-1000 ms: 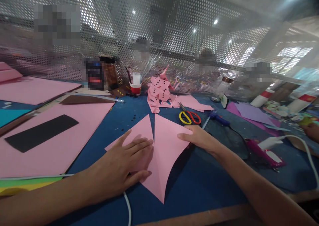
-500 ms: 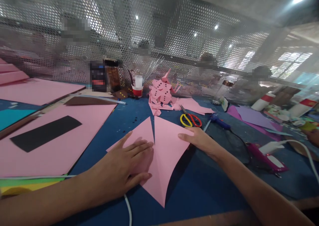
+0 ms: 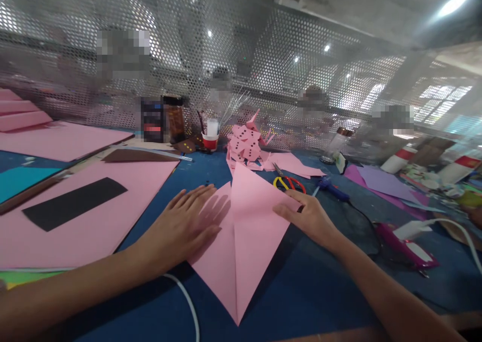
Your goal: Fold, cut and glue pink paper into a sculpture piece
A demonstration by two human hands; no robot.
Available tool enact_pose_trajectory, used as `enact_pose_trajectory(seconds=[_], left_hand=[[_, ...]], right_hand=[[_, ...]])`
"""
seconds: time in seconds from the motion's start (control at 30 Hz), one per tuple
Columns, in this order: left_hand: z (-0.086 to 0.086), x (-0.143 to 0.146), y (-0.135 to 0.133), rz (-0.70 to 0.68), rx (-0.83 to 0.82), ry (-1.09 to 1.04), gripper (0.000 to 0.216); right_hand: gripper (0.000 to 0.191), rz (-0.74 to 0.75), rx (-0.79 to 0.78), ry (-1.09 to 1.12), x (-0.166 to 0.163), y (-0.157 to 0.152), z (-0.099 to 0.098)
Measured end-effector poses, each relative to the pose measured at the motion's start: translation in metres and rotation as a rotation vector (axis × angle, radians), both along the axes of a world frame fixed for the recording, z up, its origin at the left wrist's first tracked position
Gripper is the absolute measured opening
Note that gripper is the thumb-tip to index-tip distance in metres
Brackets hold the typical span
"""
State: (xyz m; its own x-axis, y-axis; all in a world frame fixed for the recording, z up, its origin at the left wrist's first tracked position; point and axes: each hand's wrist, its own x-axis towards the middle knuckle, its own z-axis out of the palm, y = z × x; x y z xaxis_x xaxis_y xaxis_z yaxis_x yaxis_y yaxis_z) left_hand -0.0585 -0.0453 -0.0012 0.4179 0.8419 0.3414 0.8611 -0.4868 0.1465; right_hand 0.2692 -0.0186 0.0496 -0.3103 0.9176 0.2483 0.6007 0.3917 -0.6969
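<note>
A pink sheet of paper (image 3: pixel 244 236), folded into a kite-like shape with a centre crease, lies on the blue table (image 3: pixel 301 302). My left hand (image 3: pixel 184 226) lies flat on its left flap, fingers stretched out. The right flap is lifted off the table, and my right hand (image 3: pixel 305 214) pinches its right corner between thumb and fingers.
Large pink sheets (image 3: pixel 98 201) with a black strip (image 3: pixel 73 202) lie at the left. Behind the paper are yellow-and-red scissors (image 3: pixel 289 183), a pile of dotted pink paper shapes (image 3: pixel 246 143), a red cup (image 3: pixel 210 140), jars (image 3: pixel 175 119), a glue gun (image 3: pixel 404 239) and purple paper (image 3: pixel 384 174). A perforated metal screen (image 3: pixel 241 71) backs the table.
My right hand has lifted the right flap and swung it up toward the middle. My left hand slid slightly left and farther from me on the left flap. The view shifted a little.
</note>
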Motion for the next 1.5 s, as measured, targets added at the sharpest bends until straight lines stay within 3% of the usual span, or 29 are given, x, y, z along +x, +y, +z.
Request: enact_pose_trajectory(seconds=[0.2, 0.4, 0.7, 0.83, 1.0, 1.1, 1.3, 1.43, 1.5], left_hand=[[0.008, -0.007, 0.014, 0.116, -0.189, -0.188, 0.070], [0.012, -0.008, 0.017, 0.109, -0.326, -0.354, 0.072], [0.029, 0.000, 0.003, 0.078, -0.500, -0.579, 0.066], [0.038, 0.001, -0.002, 0.120, -0.572, -0.655, 0.061], [0.039, 0.003, 0.003, 0.064, -0.735, -1.052, 0.064], [0.035, -0.002, 0.012, 0.042, -0.655, -1.147, 0.070], [0.030, -0.023, 0.029, 0.116, -0.434, -1.052, 0.066], [0.029, -0.032, 0.035, 0.262, -0.441, -0.872, 0.062], [0.027, -0.034, 0.037, 0.270, -0.363, -0.771, 0.057]], right_hand=[[0.033, -0.045, 0.275, 0.023, 0.002, -0.004, -0.001], [0.020, -0.045, 0.384, 0.103, 0.003, -0.005, 0.007], [0.026, -0.189, 0.439, 0.183, 0.008, -0.003, 0.009], [0.028, -0.227, 0.375, 0.249, 0.009, -0.002, 0.009], [0.035, -0.232, 0.235, 0.356, 0.010, 0.008, 0.001], [0.040, -0.225, 0.129, 0.425, 0.010, 0.019, -0.010], [0.041, -0.153, -0.122, 0.553, 0.000, 0.035, -0.025], [0.044, -0.140, -0.288, 0.487, -0.009, 0.036, -0.030], [0.043, -0.120, -0.316, 0.435, -0.013, 0.035, -0.033]])
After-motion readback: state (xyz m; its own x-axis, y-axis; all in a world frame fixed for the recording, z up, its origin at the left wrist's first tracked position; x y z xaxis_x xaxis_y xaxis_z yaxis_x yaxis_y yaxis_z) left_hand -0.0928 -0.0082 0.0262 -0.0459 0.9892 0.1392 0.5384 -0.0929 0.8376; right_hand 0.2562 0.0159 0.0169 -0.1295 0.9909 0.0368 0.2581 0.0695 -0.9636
